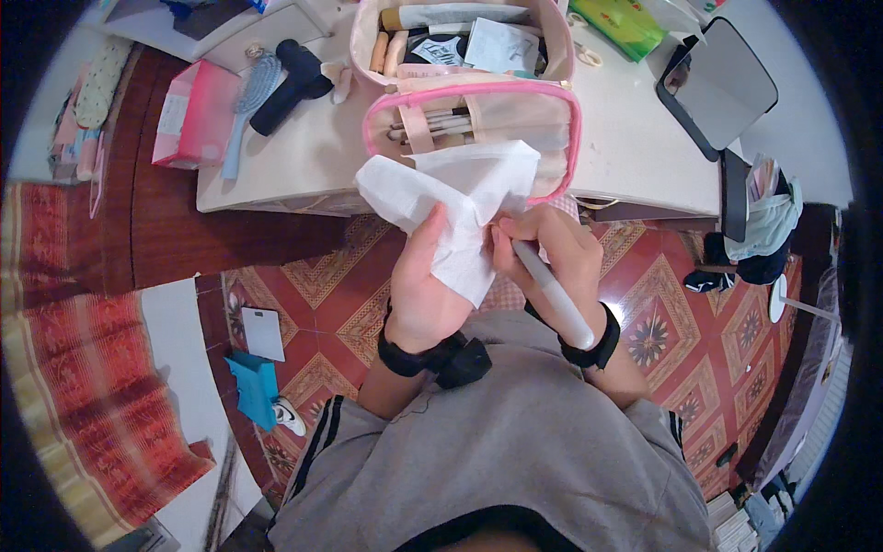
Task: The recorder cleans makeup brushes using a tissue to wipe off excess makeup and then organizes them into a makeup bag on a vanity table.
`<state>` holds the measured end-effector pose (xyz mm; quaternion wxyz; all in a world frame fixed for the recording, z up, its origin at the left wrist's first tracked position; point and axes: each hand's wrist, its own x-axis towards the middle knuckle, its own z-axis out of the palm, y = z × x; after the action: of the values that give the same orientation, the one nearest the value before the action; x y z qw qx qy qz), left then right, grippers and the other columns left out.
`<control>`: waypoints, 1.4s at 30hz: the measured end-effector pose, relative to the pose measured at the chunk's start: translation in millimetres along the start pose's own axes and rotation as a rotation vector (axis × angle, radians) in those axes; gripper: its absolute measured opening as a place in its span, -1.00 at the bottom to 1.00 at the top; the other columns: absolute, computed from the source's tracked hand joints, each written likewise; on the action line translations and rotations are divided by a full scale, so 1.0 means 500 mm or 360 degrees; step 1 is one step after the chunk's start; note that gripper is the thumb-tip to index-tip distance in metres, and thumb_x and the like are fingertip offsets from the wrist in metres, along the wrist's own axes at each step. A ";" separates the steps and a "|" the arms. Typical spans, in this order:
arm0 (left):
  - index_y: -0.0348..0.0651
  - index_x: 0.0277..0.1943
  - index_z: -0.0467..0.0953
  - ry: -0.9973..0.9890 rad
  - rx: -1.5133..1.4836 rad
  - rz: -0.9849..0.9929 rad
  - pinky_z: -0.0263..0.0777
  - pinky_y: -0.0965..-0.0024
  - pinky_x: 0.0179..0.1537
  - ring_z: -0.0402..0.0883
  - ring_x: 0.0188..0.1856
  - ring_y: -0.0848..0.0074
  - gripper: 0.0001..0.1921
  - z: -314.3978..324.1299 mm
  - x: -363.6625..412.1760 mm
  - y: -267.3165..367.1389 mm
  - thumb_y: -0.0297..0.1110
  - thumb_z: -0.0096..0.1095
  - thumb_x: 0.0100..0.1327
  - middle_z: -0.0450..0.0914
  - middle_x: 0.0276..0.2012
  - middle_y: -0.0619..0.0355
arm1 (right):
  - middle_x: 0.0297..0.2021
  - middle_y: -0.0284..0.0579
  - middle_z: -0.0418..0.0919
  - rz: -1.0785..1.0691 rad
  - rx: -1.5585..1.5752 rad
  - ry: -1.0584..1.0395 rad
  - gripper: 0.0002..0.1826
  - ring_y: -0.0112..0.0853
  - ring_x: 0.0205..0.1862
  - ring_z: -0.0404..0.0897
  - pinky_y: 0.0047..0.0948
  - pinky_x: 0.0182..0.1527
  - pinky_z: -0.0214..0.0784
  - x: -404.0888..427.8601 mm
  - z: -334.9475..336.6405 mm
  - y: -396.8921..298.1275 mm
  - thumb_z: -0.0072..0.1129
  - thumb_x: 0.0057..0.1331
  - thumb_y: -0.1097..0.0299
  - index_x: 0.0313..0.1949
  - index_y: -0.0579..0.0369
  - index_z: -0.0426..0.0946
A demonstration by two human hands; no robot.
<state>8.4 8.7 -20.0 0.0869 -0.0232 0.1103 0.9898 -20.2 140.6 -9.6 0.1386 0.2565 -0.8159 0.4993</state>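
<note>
My left hand (429, 293) holds a white tissue (463, 231) spread over its palm, with the thumb on top of it. Between the fingers of my right hand (562, 252) is a slim tool with a pale grey handle (555, 297), probably a makeup brush. The handle slants back towards my wrist; its other end is hidden by my fingers at the tissue. Just beyond my hands lies the open lid (528, 114) of a pink-edged cosmetic bag (462, 72), with several brushes (441, 124) under a pink strap. Tubes and cards fill the bag.
On the white desk (614, 148) are a pink box (196, 114), a blue hairbrush (250, 110), a black device (293, 86), scissors (586, 54), a green packet (621, 24) and a standing mirror (721, 83). A brown wooden surface (179, 221) adjoins at left.
</note>
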 end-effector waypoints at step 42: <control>-0.39 -0.09 0.43 0.0075 0.2165 0.0373 0.31 0.57 -0.17 0.45 -0.21 0.69 -0.71 0.003 -0.024 0.057 -0.53 0.13 0.08 0.55 -0.25 0.16 | -0.38 -0.34 0.23 0.0394 0.1076 -0.0033 -0.73 -0.63 -0.42 0.18 -0.72 -0.35 0.04 0.011 -0.072 0.081 -0.01 0.03 0.72 -0.44 0.03 0.17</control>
<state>15.3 -20.3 -11.7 -0.0279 0.0269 0.7103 0.7028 -48.4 186.0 -20.4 -0.0238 0.1923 -0.6309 0.7513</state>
